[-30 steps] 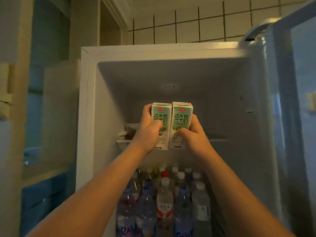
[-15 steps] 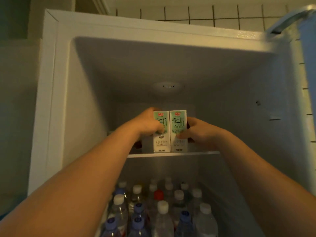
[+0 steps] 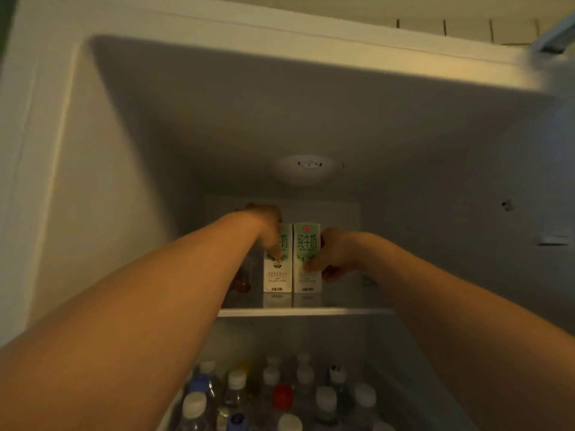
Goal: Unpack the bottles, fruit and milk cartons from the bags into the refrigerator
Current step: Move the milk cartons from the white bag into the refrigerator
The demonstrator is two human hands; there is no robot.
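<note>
Two green-and-white milk cartons stand upright side by side on the top glass shelf of the open refrigerator. My left hand grips the left carton from its left side. My right hand grips the right carton from its right side. Both carton bases seem to touch the shelf. Below the shelf stand several capped bottles.
A dark reddish item sits on the shelf left of the cartons, partly hidden by my left arm. A round light fitting is on the fridge ceiling. The fridge side walls close in left and right; the shelf's right part is bare.
Both hands carried the two cartons deeper into the top compartment and lowered them onto the glass shelf. My head moved closer to the fridge.
</note>
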